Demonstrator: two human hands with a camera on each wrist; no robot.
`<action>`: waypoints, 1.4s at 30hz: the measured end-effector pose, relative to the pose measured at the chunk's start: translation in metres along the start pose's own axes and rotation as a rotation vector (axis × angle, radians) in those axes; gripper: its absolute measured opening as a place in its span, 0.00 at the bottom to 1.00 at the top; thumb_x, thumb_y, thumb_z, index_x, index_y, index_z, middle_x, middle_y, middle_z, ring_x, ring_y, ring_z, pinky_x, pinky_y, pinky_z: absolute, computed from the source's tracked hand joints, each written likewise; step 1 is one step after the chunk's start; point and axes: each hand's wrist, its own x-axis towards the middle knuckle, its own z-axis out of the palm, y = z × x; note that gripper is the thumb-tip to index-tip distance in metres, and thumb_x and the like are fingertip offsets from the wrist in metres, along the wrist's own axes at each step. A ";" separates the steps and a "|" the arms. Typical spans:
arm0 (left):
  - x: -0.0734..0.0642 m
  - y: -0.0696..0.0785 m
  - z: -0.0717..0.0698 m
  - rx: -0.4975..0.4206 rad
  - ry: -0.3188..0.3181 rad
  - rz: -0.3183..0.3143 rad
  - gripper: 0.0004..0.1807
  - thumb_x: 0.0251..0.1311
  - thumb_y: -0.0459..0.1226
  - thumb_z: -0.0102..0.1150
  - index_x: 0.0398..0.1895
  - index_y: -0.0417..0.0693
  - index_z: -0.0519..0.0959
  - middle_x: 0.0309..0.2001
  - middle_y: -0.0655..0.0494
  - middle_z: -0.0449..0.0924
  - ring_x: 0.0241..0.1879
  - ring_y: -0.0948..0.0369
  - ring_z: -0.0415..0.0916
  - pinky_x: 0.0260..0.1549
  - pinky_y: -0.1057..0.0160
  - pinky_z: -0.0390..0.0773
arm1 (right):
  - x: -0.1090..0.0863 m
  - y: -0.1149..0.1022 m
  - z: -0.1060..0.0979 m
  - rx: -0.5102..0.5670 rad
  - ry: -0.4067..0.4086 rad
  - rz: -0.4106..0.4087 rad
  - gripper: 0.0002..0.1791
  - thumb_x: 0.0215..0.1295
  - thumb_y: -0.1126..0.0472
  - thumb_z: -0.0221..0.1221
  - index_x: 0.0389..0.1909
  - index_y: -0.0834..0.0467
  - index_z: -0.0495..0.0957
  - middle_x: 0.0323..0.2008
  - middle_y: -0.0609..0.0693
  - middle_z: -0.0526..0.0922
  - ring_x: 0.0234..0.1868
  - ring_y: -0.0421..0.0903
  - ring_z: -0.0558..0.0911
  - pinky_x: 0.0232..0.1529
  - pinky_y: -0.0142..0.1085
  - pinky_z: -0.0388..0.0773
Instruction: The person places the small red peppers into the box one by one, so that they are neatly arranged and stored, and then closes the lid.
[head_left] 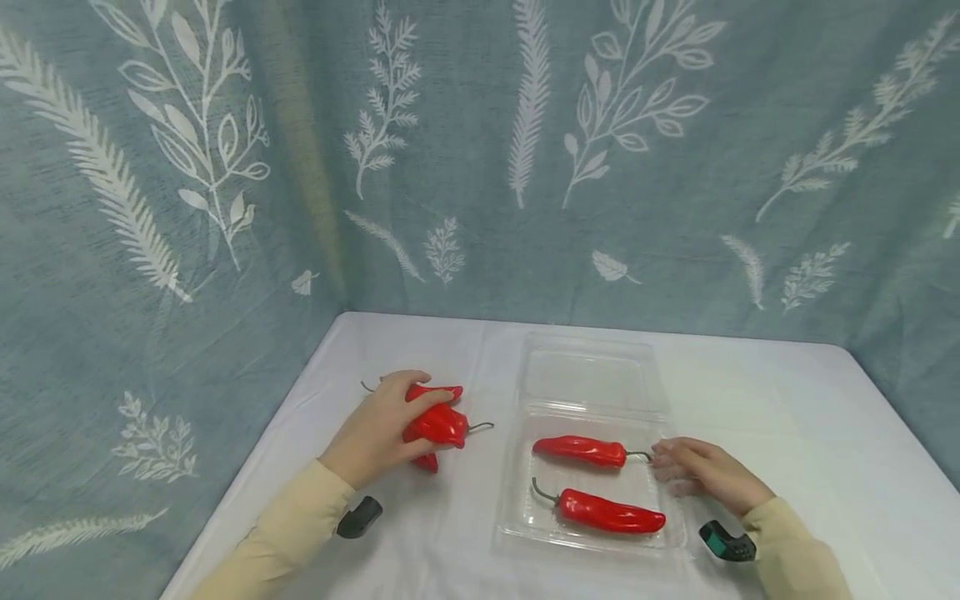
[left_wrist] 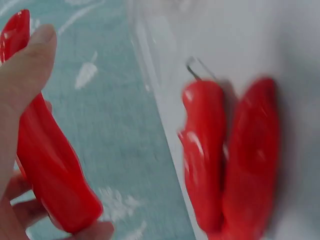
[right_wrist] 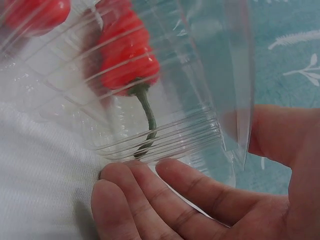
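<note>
My left hand (head_left: 386,425) grips a glossy red pepper (head_left: 444,427) with a thin curved stem, thumb on one side and fingers on the other. Near that hand, two more red peppers (left_wrist: 205,130) lie side by side on the white cloth, partly hidden by the hand in the head view. A clear plastic clamshell box (head_left: 517,500) lies with its lid folded back. Inside it are an upper red pepper (head_left: 577,450), stem to the right, and a lower one (head_left: 611,512), stem to the left. My right hand (head_left: 708,471) holds the box's right edge, fingertips against the outer wall, thumb at the rim.
The clear lid (head_left: 588,375) lies flat behind the box. A white cloth (head_left: 787,400) covers the table. A blue-green curtain (head_left: 480,167) with white leaf prints hangs behind and at the sides. Dark wrist devices (head_left: 727,542) sit by both sleeves.
</note>
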 end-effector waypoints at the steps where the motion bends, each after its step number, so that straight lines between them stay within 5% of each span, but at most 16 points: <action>1: 0.003 0.004 0.002 0.003 0.005 0.000 0.32 0.41 0.44 0.76 0.55 0.59 0.77 0.56 0.47 0.72 0.55 0.50 0.69 0.42 0.54 0.82 | 0.000 0.000 0.000 -0.006 0.003 0.002 0.33 0.72 0.45 0.47 0.62 0.71 0.66 0.52 0.62 0.80 0.48 0.50 0.82 0.46 0.40 0.80; 8: 0.027 0.045 0.019 -0.003 -0.004 -0.043 0.32 0.44 0.51 0.74 0.56 0.61 0.77 0.55 0.49 0.73 0.55 0.53 0.70 0.43 0.55 0.81 | 0.000 -0.002 0.001 -0.011 -0.003 -0.019 0.32 0.73 0.46 0.47 0.61 0.71 0.66 0.53 0.63 0.79 0.49 0.51 0.82 0.46 0.39 0.80; 27: 0.077 0.136 0.049 -0.011 -0.226 -0.071 0.30 0.52 0.56 0.65 0.60 0.61 0.74 0.52 0.52 0.73 0.49 0.57 0.71 0.38 0.60 0.80 | 0.001 -0.007 0.007 -0.075 0.034 -0.003 0.32 0.72 0.45 0.47 0.61 0.68 0.69 0.53 0.60 0.80 0.49 0.49 0.80 0.48 0.42 0.79; 34: 0.083 0.162 0.060 -0.011 -0.249 -0.098 0.28 0.52 0.58 0.64 0.54 0.59 0.77 0.43 0.53 0.75 0.42 0.59 0.71 0.30 0.63 0.79 | 0.002 -0.004 0.005 -0.062 0.008 -0.033 0.32 0.72 0.45 0.47 0.61 0.69 0.68 0.53 0.61 0.80 0.49 0.50 0.81 0.47 0.41 0.79; 42: 0.079 0.173 0.077 0.022 -0.267 -0.131 0.21 0.51 0.56 0.66 0.43 0.56 0.79 0.34 0.55 0.76 0.35 0.60 0.71 0.22 0.65 0.74 | 0.003 -0.002 0.004 -0.070 0.011 -0.048 0.30 0.72 0.46 0.48 0.60 0.68 0.70 0.51 0.60 0.81 0.48 0.49 0.81 0.46 0.40 0.79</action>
